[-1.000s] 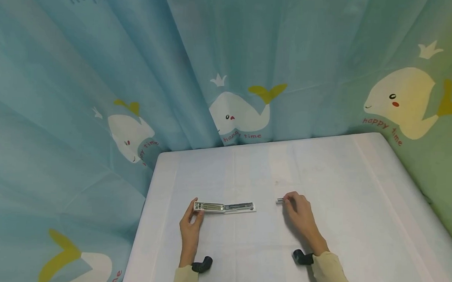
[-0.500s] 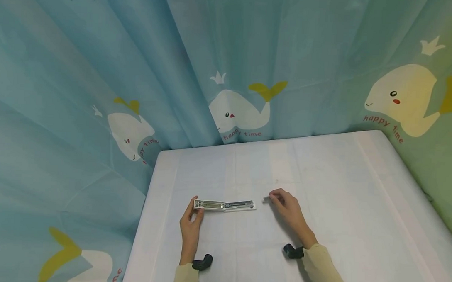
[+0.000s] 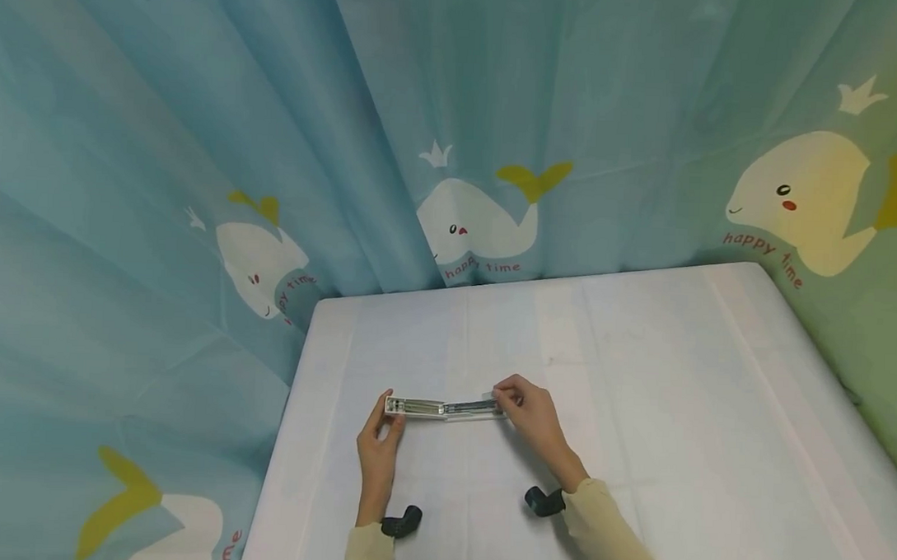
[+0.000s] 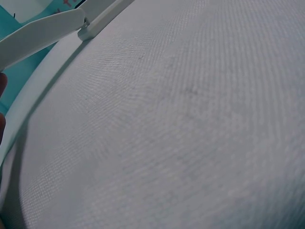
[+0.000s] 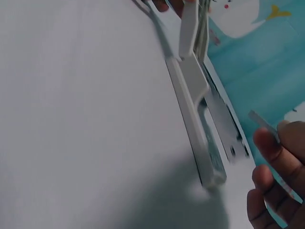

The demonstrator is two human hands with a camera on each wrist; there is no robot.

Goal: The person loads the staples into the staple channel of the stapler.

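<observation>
A white stapler (image 3: pixel 469 408) lies spread on the table, its top swung back to the left and its metal magazine exposed. My left hand (image 3: pixel 379 451) holds the left end of the swung-back top between thumb and fingers. In the left wrist view, the white stapler (image 4: pixel 43 36) shows at the upper left with only fingertips at the edge. My right hand (image 3: pixel 536 419) is over the stapler's right end, pinching a small grey strip of staples (image 5: pixel 263 122) between thumb and index finger. In the right wrist view, that strip is beside the magazine's end, apart from it.
A white cloth covers the table (image 3: pixel 675 378). Behind it and to the left hangs a blue-green curtain (image 3: pixel 607 187) with whale prints. Each wrist wears a black camera (image 3: pixel 403 521).
My right hand has moved left with the strip of staples, from the bare cloth to the stapler's right end. The left hand and stapler have stayed in place.
</observation>
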